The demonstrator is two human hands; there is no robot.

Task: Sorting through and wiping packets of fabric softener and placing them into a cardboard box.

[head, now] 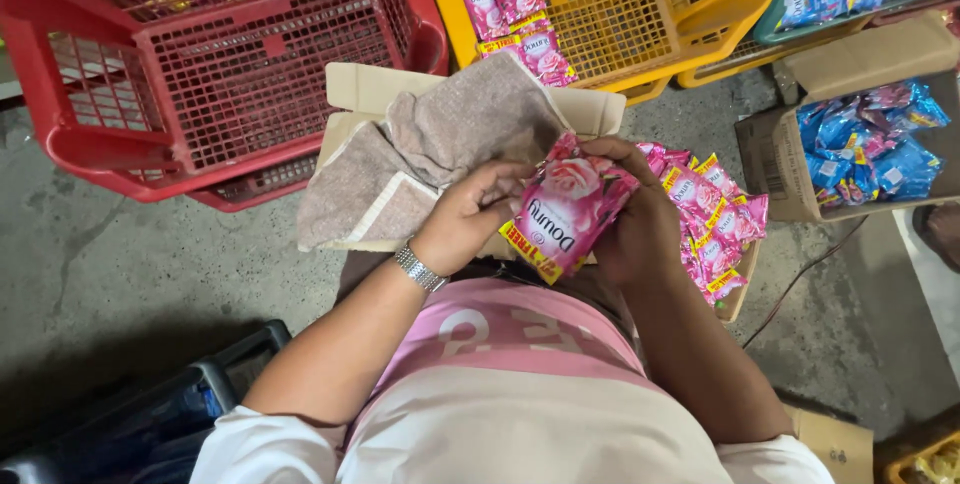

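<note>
A pink sachet pack [562, 212] with a rose picture sits upright between both hands in front of my chest. My left hand [470, 216], a metal watch on its wrist, grips the pack's left edge. My right hand [632, 224] wraps around its right side and top. Just behind the hands, a grey-brown towel [440, 149] lies over an open cardboard box [365, 89]. A pile of similar pink sachets [715, 219] lies to the right of my right hand.
A red plastic basket [215, 64] stands at the upper left. A yellow basket [620, 4] at the top holds pink sachets [515, 9]. A cardboard box with blue sachets [865, 149] sits at the right. A dark blue crate [165, 414] is at lower left on the concrete floor.
</note>
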